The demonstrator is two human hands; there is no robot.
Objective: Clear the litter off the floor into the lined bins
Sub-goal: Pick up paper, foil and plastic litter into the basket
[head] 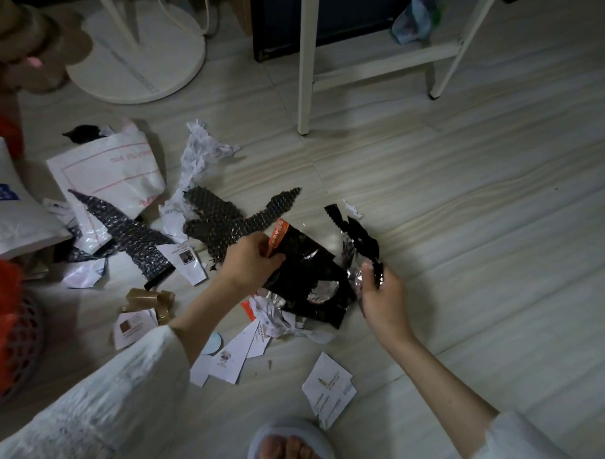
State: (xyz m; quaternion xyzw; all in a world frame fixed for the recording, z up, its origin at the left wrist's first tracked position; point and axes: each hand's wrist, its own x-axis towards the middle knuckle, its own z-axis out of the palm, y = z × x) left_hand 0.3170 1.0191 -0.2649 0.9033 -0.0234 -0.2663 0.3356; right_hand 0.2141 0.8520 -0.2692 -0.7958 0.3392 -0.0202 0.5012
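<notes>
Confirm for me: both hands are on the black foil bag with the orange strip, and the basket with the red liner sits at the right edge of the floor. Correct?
Not quite. The head view puts the basket with the red liner at the left edge, not the right. The rest holds: the left hand and the right hand are both on the black foil bag.

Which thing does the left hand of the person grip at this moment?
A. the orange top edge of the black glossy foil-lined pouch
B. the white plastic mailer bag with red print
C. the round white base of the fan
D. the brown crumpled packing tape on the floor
A: the left hand pinches the orange top edge of the black glossy foil-lined pouch, while the tape, mailer and fan base lie untouched farther to the left.
</notes>
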